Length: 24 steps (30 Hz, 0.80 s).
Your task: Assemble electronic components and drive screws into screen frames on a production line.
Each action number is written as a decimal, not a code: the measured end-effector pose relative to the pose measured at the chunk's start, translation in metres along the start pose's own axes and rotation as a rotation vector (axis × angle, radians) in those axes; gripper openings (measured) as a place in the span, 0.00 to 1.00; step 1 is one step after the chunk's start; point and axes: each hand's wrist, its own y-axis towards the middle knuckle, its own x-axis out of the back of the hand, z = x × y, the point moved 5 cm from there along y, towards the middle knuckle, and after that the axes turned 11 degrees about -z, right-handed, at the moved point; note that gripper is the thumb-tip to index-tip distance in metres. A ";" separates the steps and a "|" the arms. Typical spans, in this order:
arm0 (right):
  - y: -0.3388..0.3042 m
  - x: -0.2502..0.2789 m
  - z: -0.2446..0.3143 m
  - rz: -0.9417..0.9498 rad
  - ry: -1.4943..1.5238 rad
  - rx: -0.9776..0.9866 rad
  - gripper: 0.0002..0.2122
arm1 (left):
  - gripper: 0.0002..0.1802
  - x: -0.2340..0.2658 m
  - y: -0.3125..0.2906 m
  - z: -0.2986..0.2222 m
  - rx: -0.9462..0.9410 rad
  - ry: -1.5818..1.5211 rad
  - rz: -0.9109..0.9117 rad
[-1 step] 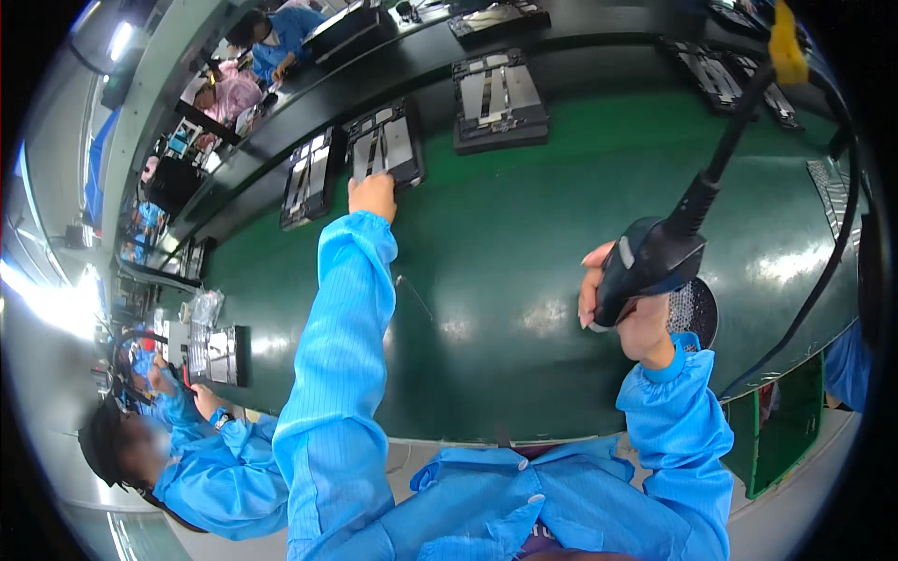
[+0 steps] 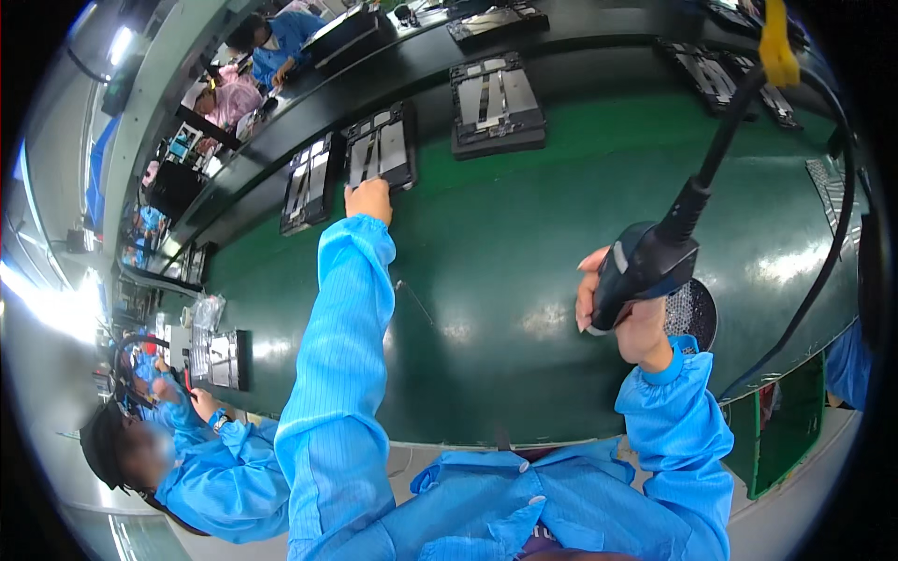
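My left hand (image 2: 369, 200) reaches out to the far side of the bench, its fingers closed on the near end of an opened tablet-like device (image 2: 393, 150) with silver panels and dark strips. The fingertips are partly hidden from me. Beside it on the left lies a similar opened device (image 2: 307, 182). Off to the right, another one (image 2: 497, 101) rests on a dark block. Wrapped in my right hand (image 2: 644, 329) is a black corded electric screwdriver (image 2: 645, 262), held above the bench; I cannot see its bit. Behind that hand sits a round dark dish (image 2: 702, 309) of small metal pieces.
The green bench top (image 2: 505, 271) stretches between my arms. A black cable (image 2: 823, 271) loops down at the right from a yellow tie (image 2: 778, 51). More opened devices (image 2: 706, 75) lie at the far right. At the left, a co-worker (image 2: 210, 467) in blue works at the bench.
Very little differs. The view has shifted slightly, and my left hand with the opened device appears slightly farther left and nearer. My right hand keeps its grip on the screwdriver.
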 end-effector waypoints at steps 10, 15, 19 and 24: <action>-0.001 0.000 -0.008 0.032 0.011 -0.070 0.37 | 0.26 0.044 0.047 -0.124 -0.386 -0.057 -0.223; 0.002 0.005 -0.011 -0.009 0.003 -0.055 0.39 | 0.27 0.033 0.076 -0.135 -0.332 -0.048 -0.035; 0.004 0.009 -0.010 -0.099 0.131 -0.153 0.39 | 0.25 0.051 0.073 -0.129 -0.190 -0.171 -0.275; 0.006 0.016 -0.010 -0.095 0.066 -0.123 0.41 | 0.18 0.075 0.061 -0.124 -0.080 -0.236 -0.406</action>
